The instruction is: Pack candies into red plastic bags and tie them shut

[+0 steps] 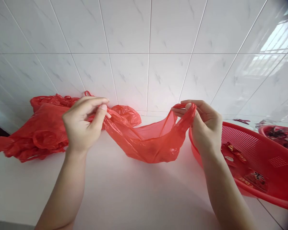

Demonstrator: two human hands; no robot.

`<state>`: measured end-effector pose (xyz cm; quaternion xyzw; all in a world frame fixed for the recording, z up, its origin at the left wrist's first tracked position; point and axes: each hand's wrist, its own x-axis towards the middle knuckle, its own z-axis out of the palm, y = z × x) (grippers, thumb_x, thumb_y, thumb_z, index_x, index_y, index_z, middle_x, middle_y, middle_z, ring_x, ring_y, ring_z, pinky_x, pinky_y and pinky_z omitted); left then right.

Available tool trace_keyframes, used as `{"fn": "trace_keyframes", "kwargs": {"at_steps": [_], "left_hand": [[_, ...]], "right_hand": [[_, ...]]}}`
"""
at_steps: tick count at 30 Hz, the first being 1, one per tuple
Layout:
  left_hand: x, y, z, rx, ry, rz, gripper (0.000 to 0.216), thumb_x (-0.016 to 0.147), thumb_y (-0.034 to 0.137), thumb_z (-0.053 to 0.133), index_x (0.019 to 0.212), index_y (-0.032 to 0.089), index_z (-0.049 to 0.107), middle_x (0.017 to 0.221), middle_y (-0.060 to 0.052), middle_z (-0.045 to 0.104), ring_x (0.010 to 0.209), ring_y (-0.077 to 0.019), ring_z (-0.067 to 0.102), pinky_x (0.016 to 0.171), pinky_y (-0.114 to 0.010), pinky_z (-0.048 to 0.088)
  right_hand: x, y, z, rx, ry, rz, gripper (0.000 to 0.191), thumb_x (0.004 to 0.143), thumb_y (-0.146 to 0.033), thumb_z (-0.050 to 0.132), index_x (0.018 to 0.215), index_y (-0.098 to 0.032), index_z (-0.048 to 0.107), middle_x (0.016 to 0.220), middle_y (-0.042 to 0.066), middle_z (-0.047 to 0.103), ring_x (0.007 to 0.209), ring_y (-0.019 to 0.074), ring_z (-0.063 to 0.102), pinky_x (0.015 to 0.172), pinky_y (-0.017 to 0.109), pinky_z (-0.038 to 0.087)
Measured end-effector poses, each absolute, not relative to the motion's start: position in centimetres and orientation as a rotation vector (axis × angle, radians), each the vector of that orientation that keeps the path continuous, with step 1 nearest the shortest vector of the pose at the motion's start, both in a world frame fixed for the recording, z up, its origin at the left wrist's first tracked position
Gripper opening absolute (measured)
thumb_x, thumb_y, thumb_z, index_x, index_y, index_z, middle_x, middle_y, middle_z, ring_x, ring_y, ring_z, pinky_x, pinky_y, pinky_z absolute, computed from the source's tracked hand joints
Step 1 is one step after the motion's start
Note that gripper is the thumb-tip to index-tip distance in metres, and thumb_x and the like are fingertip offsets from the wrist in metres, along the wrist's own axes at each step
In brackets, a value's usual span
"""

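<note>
A thin red plastic bag [153, 143] is stretched between my two hands above the white surface, its middle sagging. My left hand [86, 123] pinches one end of it between thumb and fingers. The other end is bunched in my right hand [204, 123], with the thumb pressed on a fold. The bag's upper edge gapes a little, and I see no contents in it. Behind my left hand lies a pile of red plastic bags [50, 124], partly covered by the hand. Another crumpled red bag [128, 115] rests against the wall behind the held one.
At the right stands a large red perforated basket [244, 137] with several red printed packets [254, 177] inside. Beyond it is a second red container [266, 129] holding dark small items. A white tiled wall [129, 76] closes off the back of the white tabletop [134, 198].
</note>
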<state>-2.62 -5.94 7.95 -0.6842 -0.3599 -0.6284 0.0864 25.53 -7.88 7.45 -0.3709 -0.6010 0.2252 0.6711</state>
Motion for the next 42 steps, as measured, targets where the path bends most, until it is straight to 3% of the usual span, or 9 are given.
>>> {"fn": "trace_keyframes", "kwargs": {"at_steps": [3, 8, 12, 17, 23, 30, 34, 37, 42], "left_hand": [[-1.7, -6.0, 7.9, -2.26, -1.058, -1.929, 0.011, 0.088, 0.022, 0.064, 0.093, 0.024, 0.073, 0.091, -0.002, 0.07, 0.074, -0.0152, 0.068, 0.07, -0.033, 0.057], [-0.1, -5.6, 7.3, -2.267, -0.992, -2.02, 0.011, 0.087, 0.027, 0.065, 0.094, 0.022, 0.071, 0.102, -0.004, 0.069, 0.095, -0.0201, 0.067, 0.088, -0.037, 0.057], [1.4, -6.4, 6.7, -2.583, -0.891, -1.744, 0.024, 0.083, 0.03, 0.07, 0.105, 0.022, 0.07, 0.113, -0.007, 0.067, 0.109, -0.0239, 0.062, 0.096, -0.039, 0.053], [3.7, -7.7, 5.5, -2.716, -0.833, -1.705, 0.057, 0.075, 0.033, 0.08, 0.127, 0.023, 0.058, 0.116, -0.008, 0.068, 0.102, -0.0223, 0.065, 0.091, -0.038, 0.057], [4.0, -8.1, 5.0, -2.717, -0.954, -1.893, 0.037, 0.086, 0.022, 0.068, 0.122, 0.027, 0.062, 0.1, -0.004, 0.071, 0.088, -0.018, 0.069, 0.081, -0.033, 0.06], [3.5, -7.8, 5.6, -2.549, -1.093, -2.205, 0.02, 0.085, 0.026, 0.07, 0.105, 0.024, 0.069, 0.102, -0.004, 0.071, 0.094, -0.0191, 0.068, 0.085, -0.035, 0.06], [3.4, -7.3, 5.6, -2.475, -1.089, -2.301, 0.02, 0.083, 0.027, 0.072, 0.102, 0.022, 0.069, 0.098, -0.004, 0.071, 0.091, -0.0178, 0.068, 0.084, -0.033, 0.059], [3.4, -7.1, 5.5, -2.449, -1.079, -2.341, 0.021, 0.083, 0.025, 0.072, 0.103, 0.021, 0.069, 0.099, -0.004, 0.071, 0.092, -0.0175, 0.069, 0.086, -0.033, 0.059], [2.9, -7.1, 6.1, -2.514, -1.028, -2.31, 0.025, 0.085, 0.024, 0.069, 0.109, 0.02, 0.066, 0.11, -0.006, 0.069, 0.104, -0.0216, 0.067, 0.094, -0.038, 0.056]], "right_hand": [[25.4, -7.8, 7.5, -0.866, -1.404, 0.524, 0.024, 0.09, -0.045, 0.063, 0.096, -0.023, 0.068, 0.093, 0.006, 0.072, 0.092, 0.0236, 0.072, 0.082, 0.039, 0.06], [25.0, -7.8, 7.4, -0.878, -1.457, 0.587, 0.024, 0.089, -0.044, 0.064, 0.094, -0.021, 0.068, 0.095, 0.007, 0.073, 0.092, 0.0237, 0.072, 0.082, 0.039, 0.059], [23.8, -7.6, 6.6, -0.803, -1.539, 0.637, 0.021, 0.091, -0.039, 0.063, 0.1, -0.021, 0.068, 0.099, 0.007, 0.073, 0.093, 0.022, 0.071, 0.083, 0.037, 0.058], [21.6, -8.3, 5.7, -0.76, -1.682, 0.507, 0.016, 0.089, -0.026, 0.064, 0.104, -0.022, 0.069, 0.103, 0.004, 0.073, 0.1, 0.021, 0.068, 0.092, 0.039, 0.054], [22.1, -8.8, 6.4, -0.71, -1.737, 0.553, 0.013, 0.089, -0.024, 0.064, 0.101, -0.024, 0.07, 0.101, 0.003, 0.073, 0.1, 0.021, 0.067, 0.094, 0.04, 0.052], [23.4, -6.8, 5.3, -0.816, -2.015, 0.723, 0.065, 0.075, -0.041, 0.079, 0.133, -0.028, 0.055, 0.135, 0.006, 0.059, 0.125, 0.028, 0.053, 0.103, 0.047, 0.044], [22.1, -6.6, 4.1, -0.915, -2.056, 0.721, 0.041, 0.08, -0.048, 0.071, 0.111, -0.023, 0.065, 0.103, 0.005, 0.068, 0.096, 0.0239, 0.063, 0.083, 0.038, 0.051], [20.9, -7.0, 3.5, -0.924, -2.058, 0.704, 0.032, 0.085, -0.052, 0.064, 0.088, -0.02, 0.066, 0.08, 0.001, 0.064, 0.071, 0.0174, 0.058, 0.065, 0.032, 0.048], [20.2, -7.0, 3.2, -0.9, -1.876, 0.831, 0.038, 0.098, -0.049, 0.044, 0.084, -0.021, 0.066, 0.073, 0.001, 0.062, 0.068, 0.0169, 0.058, 0.063, 0.031, 0.047]]}}
